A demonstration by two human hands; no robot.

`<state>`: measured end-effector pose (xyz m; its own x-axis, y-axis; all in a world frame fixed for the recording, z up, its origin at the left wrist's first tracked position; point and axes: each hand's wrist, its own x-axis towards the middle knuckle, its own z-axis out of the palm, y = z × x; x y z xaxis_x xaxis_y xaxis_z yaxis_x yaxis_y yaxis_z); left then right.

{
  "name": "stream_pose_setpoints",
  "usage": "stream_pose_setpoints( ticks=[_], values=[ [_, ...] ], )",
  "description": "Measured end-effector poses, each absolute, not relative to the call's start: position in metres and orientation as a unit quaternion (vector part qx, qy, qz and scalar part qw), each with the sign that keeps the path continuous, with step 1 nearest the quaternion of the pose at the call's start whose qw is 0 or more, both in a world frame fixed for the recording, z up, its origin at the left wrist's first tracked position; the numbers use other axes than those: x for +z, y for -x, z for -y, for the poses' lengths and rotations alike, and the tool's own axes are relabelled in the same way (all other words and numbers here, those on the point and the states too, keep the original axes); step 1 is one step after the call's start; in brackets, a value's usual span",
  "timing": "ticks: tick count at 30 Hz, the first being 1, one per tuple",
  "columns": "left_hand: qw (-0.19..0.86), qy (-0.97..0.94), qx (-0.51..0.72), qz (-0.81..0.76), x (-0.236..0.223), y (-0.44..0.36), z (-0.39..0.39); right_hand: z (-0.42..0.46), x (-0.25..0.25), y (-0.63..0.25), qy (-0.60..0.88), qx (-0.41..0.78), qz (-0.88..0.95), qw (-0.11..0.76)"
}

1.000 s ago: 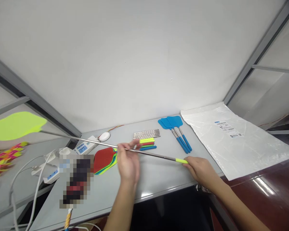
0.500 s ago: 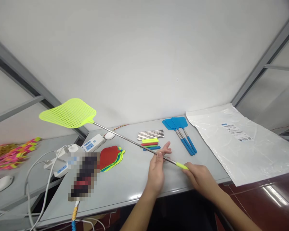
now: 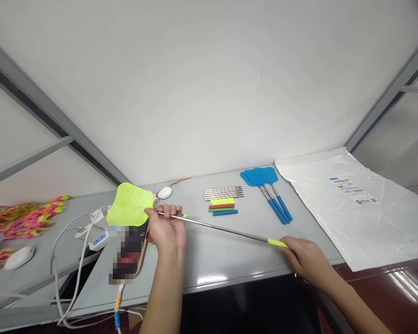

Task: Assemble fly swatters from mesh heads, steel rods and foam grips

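Note:
A yellow-green fly swatter (image 3: 129, 204) with a long metal telescopic rod stretches across the view between my hands. My left hand (image 3: 167, 227) grips the rod just below the perforated head. Around the yellow-green handle, at the rod's other end, my right hand (image 3: 301, 255) is closed. Behind the rod lie several metal rods (image 3: 223, 193) in a row, with yellow handle grips (image 3: 223, 201), a red grip (image 3: 222, 206), a green grip (image 3: 221, 210) and a blue grip (image 3: 225, 212) below them. Loose swatter heads are mostly hidden behind my left hand.
Three blue fly swatters (image 3: 270, 195) lie to the right, beside a large white plastic bag (image 3: 327, 208). On the left are a phone (image 3: 130, 253) with a cable, a power strip (image 3: 99, 239), white cords and a round white device (image 3: 165, 192).
My left hand has slid left along the rod, from near the handle to beside the head. The swatter's head has come lower. My right hand still holds the handle.

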<state>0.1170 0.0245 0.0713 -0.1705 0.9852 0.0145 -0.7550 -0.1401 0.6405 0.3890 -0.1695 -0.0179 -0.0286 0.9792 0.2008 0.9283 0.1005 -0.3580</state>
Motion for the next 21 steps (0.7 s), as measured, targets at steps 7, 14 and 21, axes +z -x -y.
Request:
stream_pose_setpoints(
  ticks=[7,14,21],
  values=[
    [0.671,-0.381,0.562,-0.298,0.035,-0.203,0.057,0.157,-0.003,-0.348,0.664,0.103,0.708,0.217],
    [0.667,-0.451,0.532,-0.264,0.05,-0.214,0.079,0.154,0.009,-0.333,0.642,0.255,0.64,0.337],
    [0.716,-0.421,0.486,-0.271,0.047,-0.223,0.063,0.15,0.03,-0.334,0.6,0.456,0.512,0.412]
  ],
)
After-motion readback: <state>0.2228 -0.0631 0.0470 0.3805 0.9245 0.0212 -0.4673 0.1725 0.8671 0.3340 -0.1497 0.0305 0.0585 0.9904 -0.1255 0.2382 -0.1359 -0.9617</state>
